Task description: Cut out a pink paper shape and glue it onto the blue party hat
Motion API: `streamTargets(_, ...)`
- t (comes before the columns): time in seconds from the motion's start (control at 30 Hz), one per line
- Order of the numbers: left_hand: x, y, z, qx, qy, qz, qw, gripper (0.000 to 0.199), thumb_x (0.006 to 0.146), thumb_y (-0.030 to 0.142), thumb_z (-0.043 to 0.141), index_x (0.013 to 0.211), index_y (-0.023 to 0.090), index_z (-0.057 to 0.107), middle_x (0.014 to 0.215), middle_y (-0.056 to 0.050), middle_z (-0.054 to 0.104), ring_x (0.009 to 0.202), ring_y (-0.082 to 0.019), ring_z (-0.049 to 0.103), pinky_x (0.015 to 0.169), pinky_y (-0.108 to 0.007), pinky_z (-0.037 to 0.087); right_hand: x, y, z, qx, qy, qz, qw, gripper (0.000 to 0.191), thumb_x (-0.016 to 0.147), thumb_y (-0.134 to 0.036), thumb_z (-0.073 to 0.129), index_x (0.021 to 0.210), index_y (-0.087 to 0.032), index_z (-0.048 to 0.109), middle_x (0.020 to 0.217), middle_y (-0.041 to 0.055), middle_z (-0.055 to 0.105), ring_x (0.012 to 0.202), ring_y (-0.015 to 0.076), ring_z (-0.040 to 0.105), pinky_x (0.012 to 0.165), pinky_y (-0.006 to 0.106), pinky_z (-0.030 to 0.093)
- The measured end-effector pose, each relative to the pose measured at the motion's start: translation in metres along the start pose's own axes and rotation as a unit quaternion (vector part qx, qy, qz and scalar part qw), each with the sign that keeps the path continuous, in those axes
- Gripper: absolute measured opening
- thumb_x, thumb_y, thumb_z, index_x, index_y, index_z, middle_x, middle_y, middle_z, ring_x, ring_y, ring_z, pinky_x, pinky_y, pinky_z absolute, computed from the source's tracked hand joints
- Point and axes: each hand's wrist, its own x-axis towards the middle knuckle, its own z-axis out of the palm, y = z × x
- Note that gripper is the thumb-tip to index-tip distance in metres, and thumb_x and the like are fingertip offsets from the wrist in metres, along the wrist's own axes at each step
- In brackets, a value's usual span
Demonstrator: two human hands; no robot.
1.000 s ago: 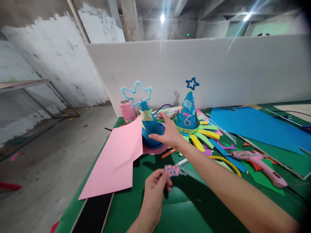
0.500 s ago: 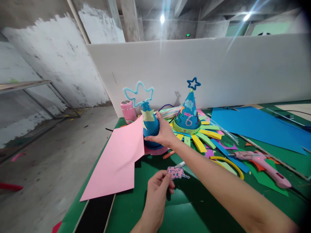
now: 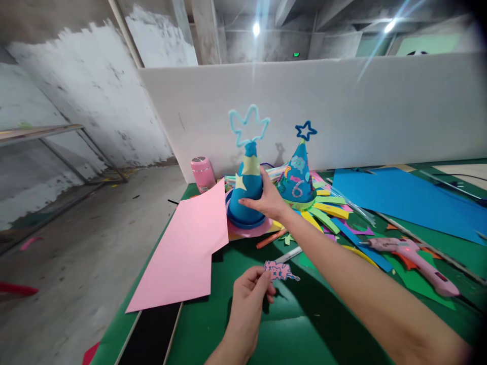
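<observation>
My right hand (image 3: 269, 199) grips the side of a blue paper party hat (image 3: 246, 195) with pale yellow star cutouts. A light blue pipe-cleaner shape (image 3: 249, 125) tops it. The hat stands upright or nearly so over a pink brim; I cannot tell whether it is lifted. Low in front, my left hand (image 3: 253, 296) pinches a small pink paper cutout (image 3: 280, 270) with dark blue drawn lines. Behind and right of my right hand stands a second blue party hat (image 3: 298, 175), with a dark blue pipe-cleaner star, a 6 and fringed yellow and green strips.
Pink paper (image 3: 182, 248) overhangs the table's left edge. A pink glue gun (image 3: 414, 261) lies on the right among paper scraps, below a large blue sheet (image 3: 403, 200). A pink canister (image 3: 203, 175) stands behind, before a white partition (image 3: 323, 101).
My right hand has moved the nearer hat to the right and turned it more upright, its topper swinging right with it. My left hand keeps the pink cutout almost in place.
</observation>
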Motion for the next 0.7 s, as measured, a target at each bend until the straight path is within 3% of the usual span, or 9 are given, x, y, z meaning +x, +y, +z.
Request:
streamTargets(0.13,0.0,0.0,0.0,-0.004,-0.004,-0.001,1.0,0.018,0.069,0.029,0.059,0.062,0.014,0.053,0.047,0.003,0.049,0.044,-0.007,0.042,0.045,-0.019,0.032,0.005,-0.003,-0.018,0.068,-0.02,-0.01,0.997,0.072,0.057,-0.033,0.069,0.117,-0.021,0.032,0.114,0.007,0.049,0.104,0.0212,0.047,0.088,0.035,0.041)
streamTargets(0.3,-0.002,0.001,0.001,-0.004,-0.001,-0.003,1.0,0.018,0.067,0.03,0.061,0.062,0.013,0.055,0.047,0.003,0.05,0.043,-0.007,0.042,0.044,-0.019,0.033,0.008,-0.01,-0.031,0.132,-0.038,-0.024,0.99,0.061,0.058,-0.029,0.069,0.109,-0.022,0.036,0.102,0.0045,0.055,0.096,0.0201,0.053,0.079,0.033,0.048)
streamTargets(0.7,-0.007,0.008,0.004,0.04,0.01,0.021,0.999,0.016,0.068,0.028,0.06,0.066,0.012,0.057,0.048,0.002,0.052,0.044,-0.008,0.044,0.045,-0.019,0.034,0.021,-0.056,-0.087,0.163,0.012,-0.1,0.982,0.055,0.063,-0.022,0.066,0.11,-0.028,0.039,0.107,-0.0004,0.053,0.103,0.0205,0.048,0.086,0.037,0.043)
